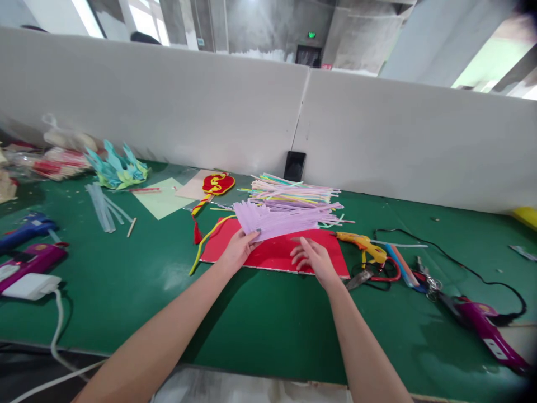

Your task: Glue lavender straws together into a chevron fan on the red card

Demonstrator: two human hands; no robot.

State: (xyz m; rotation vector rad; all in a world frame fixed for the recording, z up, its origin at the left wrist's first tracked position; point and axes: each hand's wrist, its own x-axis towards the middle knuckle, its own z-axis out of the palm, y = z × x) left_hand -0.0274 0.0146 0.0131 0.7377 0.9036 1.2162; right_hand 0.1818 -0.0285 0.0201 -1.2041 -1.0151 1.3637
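The left hand (240,249) pinches the left end of a lilac strip bundle (285,221); the right hand (312,257), loosely curled and empty, is over a red board (271,256). From the right hand, the bundle lies toward eleven o'clock, stretching nine to three, pastel strips (289,192) beyond.

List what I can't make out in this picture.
All in the head view:
- Left hand: most fingers, hidden by the purple strips.
- Red board: middle of its far edge, covered by those strips.
- Blue tool: cut off by the left edge.
- Green sign: too small to read.
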